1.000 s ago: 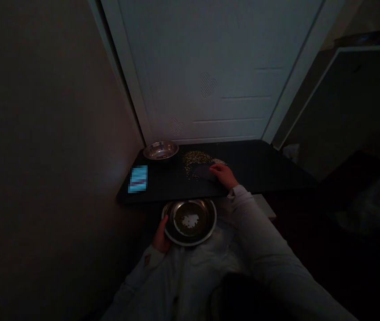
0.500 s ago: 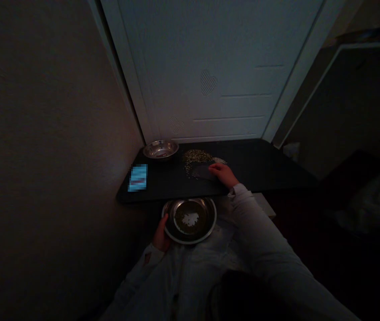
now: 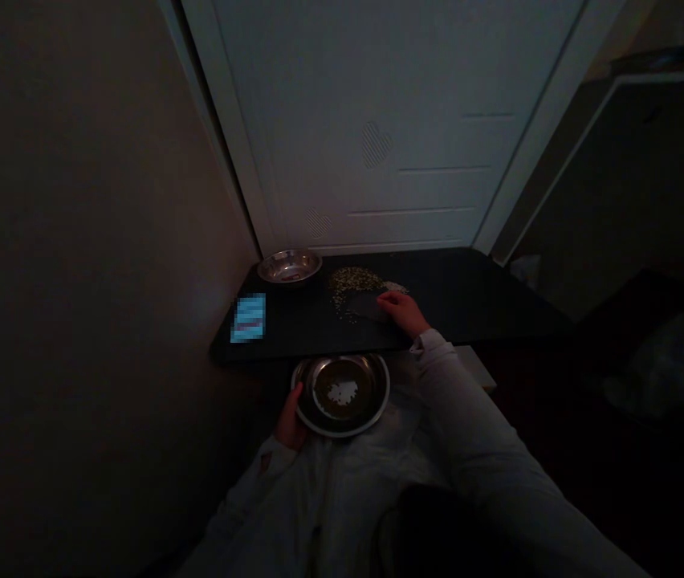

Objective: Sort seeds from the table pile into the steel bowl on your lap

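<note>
The scene is very dark. My left hand [image 3: 290, 420] grips the left rim of a steel bowl [image 3: 340, 394] held just below the near edge of a black table [image 3: 468, 301]. The bowl holds dark grains with a small white patch in the middle. My right hand [image 3: 401, 310] rests on the table, its fingers closed on a dark flat card [image 3: 366, 306]. The card lies against a pile of small pale grains [image 3: 355, 282] spread on the table.
A second, empty steel bowl [image 3: 290, 266] stands at the table's back left corner. A lit phone screen [image 3: 249, 318] lies at the left of the table. A white door [image 3: 378, 120] rises behind, a wall on the left, dark furniture on the right.
The view has shifted slightly. My right hand and the card have edged a little toward the grain pile. The bowl in my left hand has stayed in place.
</note>
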A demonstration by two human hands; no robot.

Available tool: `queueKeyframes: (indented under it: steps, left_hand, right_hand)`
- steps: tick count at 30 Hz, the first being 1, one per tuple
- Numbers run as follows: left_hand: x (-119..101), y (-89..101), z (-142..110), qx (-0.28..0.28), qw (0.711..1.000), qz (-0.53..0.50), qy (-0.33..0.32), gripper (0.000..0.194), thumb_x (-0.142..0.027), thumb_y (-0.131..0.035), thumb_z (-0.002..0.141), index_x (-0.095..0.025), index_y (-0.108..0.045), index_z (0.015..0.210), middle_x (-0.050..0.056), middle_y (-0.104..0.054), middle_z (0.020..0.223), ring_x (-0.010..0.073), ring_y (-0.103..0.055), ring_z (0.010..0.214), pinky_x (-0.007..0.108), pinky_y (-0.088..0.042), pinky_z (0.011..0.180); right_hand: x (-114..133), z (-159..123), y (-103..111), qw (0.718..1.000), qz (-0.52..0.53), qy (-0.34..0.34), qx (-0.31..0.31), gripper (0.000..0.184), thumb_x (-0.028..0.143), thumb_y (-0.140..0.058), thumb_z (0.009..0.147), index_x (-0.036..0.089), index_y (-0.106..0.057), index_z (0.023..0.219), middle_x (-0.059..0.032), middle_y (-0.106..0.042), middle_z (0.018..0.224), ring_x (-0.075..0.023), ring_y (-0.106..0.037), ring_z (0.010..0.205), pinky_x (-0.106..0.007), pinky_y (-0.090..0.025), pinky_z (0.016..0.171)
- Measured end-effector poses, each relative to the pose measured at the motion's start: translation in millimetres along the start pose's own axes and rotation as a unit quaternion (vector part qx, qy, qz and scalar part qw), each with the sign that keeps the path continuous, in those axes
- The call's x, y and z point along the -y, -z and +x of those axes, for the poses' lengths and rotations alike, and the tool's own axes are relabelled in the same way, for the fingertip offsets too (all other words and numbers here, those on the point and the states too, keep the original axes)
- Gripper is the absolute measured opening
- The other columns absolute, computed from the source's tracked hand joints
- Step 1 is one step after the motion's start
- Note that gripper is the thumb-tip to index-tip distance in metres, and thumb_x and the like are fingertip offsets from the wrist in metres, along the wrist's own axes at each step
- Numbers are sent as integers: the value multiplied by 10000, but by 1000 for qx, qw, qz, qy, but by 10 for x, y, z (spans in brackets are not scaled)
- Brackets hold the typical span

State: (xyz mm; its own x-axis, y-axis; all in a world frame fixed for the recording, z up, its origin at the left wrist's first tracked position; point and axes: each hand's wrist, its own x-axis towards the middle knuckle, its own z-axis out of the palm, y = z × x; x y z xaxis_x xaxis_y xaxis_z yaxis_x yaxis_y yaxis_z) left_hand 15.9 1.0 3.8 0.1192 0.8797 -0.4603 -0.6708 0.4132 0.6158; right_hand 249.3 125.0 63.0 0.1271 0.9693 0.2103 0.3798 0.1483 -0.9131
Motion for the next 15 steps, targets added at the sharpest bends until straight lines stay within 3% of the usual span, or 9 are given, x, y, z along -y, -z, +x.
queueKeyframes:
  steps: [15]
  left_hand:
    - [12,-2,18,-33,999,-1,3,205,-285,-455,710,-182,-624,762,45,-678,792,185,-366,1133,308,-209,984]
  right_hand:
    - [19,-47,-41,998,5,23,54,212,345,-523,614,155,-570,695,4,-585,610,-110,-519,606,-239,-382,620]
